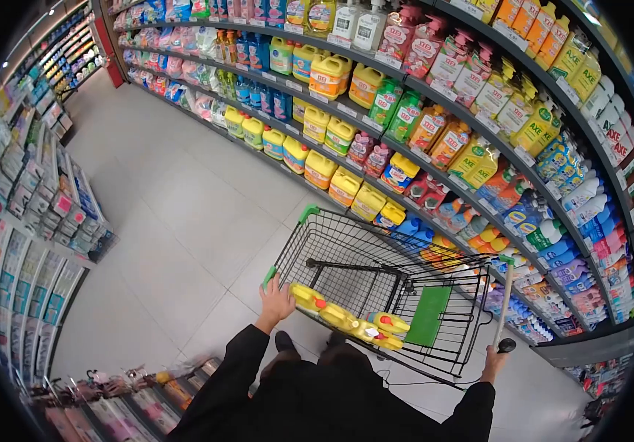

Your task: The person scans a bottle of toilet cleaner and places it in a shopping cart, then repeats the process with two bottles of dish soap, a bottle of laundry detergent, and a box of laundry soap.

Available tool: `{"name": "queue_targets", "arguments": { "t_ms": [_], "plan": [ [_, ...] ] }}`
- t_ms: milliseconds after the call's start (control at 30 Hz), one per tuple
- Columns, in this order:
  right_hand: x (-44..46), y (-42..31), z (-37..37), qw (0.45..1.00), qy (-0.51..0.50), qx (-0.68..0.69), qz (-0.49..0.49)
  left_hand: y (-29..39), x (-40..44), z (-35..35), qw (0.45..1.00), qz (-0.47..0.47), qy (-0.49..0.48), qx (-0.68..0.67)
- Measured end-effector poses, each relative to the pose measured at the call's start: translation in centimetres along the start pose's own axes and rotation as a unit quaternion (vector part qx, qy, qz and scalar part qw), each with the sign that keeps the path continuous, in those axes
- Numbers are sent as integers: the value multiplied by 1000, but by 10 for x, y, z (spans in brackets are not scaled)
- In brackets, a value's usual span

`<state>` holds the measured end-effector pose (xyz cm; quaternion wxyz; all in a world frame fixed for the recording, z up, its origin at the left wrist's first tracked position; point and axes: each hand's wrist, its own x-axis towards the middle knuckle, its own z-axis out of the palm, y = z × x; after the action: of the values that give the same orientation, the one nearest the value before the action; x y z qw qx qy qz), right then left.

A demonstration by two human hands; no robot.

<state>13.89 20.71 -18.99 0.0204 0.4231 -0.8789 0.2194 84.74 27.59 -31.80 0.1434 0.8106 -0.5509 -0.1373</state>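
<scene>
A black wire shopping cart [376, 250] with green corners stands in front of me, turned sideways. My left hand [278, 300] is closed on its rim, by the green corner at the left. My right hand [494, 362] is closed round the lower end of the cart's pale handle [507, 298], beside a black round end piece [507, 345]. Several yellow bottles [339, 318] with red caps lie in a row along the cart's near side. A green panel [429, 315] is fixed at the cart's right part.
Long shelves of detergent and soap bottles [331, 74] run past the cart's far side. Grey tiled floor [162, 191] stretches to the left. Racks of small packages [37, 191] line the left, and more hanging goods [125, 405] are close behind me at lower left.
</scene>
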Motion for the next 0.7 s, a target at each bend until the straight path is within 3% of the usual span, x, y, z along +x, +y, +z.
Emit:
{"name": "queue_targets", "arguments": {
  "t_ms": [100, 167, 333, 600, 700],
  "plan": [
    [-3, -14, 8, 997, -17, 81, 6, -19, 12, 2, 999, -36, -6, -1],
    [-29, -74, -24, 954, -167, 199, 151, -35, 22, -4, 998, -55, -27, -7],
    [-26, -104, 3, 930, -201, 266, 154, -61, 60, -22, 997, -59, -57, -8],
    [-20, -173, 35, 945, -176, 241, 135, -74, 144, -34, 981, -124, -145, 34],
    [-23, -203, 43, 926, -208, 258, 182, -76, 175, -38, 979, -152, -131, 23]
  ]
}}
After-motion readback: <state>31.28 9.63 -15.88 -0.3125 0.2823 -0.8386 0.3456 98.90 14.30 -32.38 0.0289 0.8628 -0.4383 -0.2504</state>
